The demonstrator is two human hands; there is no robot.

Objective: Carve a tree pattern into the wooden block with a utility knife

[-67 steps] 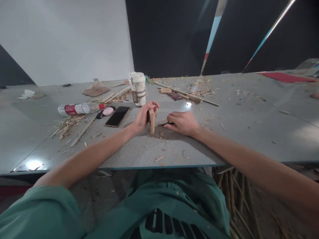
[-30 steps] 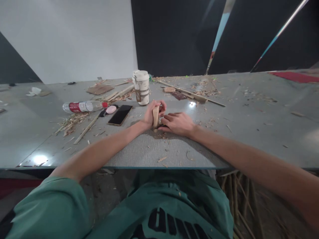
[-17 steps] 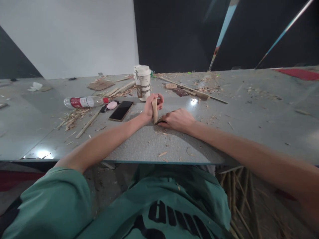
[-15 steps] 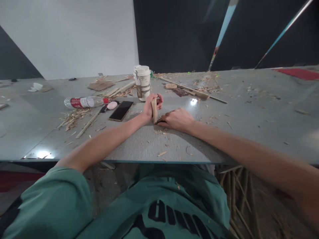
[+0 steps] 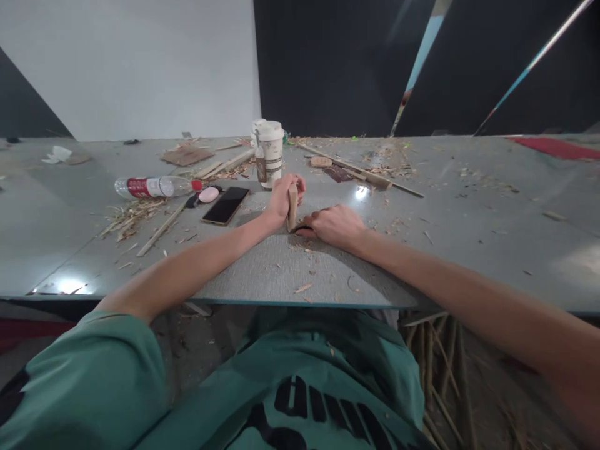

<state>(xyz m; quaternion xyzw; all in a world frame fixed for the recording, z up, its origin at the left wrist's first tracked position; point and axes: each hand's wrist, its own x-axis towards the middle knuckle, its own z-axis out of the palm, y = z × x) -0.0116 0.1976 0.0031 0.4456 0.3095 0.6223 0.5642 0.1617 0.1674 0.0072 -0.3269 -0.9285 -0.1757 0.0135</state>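
My left hand (image 5: 283, 199) is closed around a small flat piece of wood (image 5: 292, 207), which stands on its end above the table with its narrow side facing me. My right hand (image 5: 335, 224) rests low on the tabletop just right of the wood, its fingers curled over a thin dark strip (image 5: 304, 227). That strip meets the wood's lower end; most of it lies under the fingers, so its kind cannot be made out. Wood shavings lie on the table (image 5: 281, 281) in front of both hands.
A white paper cup (image 5: 270, 156) stands behind my left hand. Left of it are a phone (image 5: 226, 206), a pink oval object (image 5: 209, 195), and a plastic bottle (image 5: 157, 187) on its side. Wood strips (image 5: 360, 167) and a brown wooden piece (image 5: 320, 161) lie at the back right.
The wood has turned slightly in my left hand and its fingers look more closed. My right hand stays close to its lower end, with more of the dark strip showing. The view has shifted a little.
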